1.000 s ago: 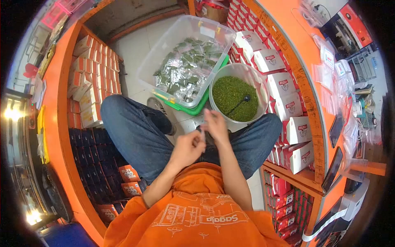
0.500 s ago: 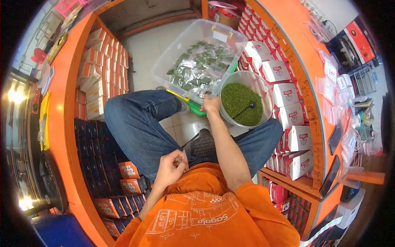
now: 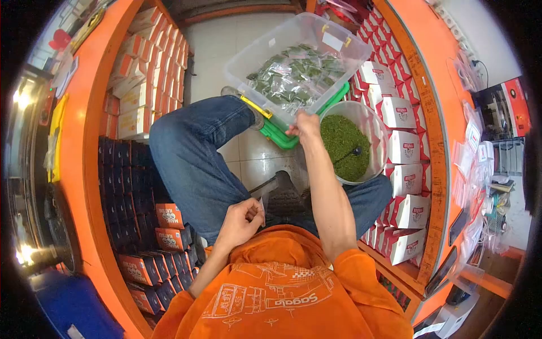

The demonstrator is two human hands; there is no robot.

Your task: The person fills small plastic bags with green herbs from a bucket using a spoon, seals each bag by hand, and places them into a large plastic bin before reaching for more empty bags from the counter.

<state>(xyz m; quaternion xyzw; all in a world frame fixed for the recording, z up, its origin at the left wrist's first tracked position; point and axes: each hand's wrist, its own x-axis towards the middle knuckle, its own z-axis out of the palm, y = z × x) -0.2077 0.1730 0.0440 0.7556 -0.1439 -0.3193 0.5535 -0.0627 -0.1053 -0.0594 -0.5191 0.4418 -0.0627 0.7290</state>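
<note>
My right hand reaches forward, its fingers curled over the near rim of a clear plastic storage box. Inside lie many small zip bags with green contents. Under the box shows a green lid, and a yellow clip is on its near side. Close to my lap, my left hand pinches a small clear plastic bag, mostly hidden by my fingers. Right of my right forearm stands a clear round tub of chopped green flakes, with a black spoon in it.
Orange shelving surrounds me. Stacked white-and-orange boxes and dark boxes fill the left side; red-and-white boxes line the right. My bent legs flank a pale tiled floor and a dark object.
The whole view has shifted slightly. My right hand and the storage box now appear higher and further right, with the hand still at the rim. My left hand keeps its pinch near my lap.
</note>
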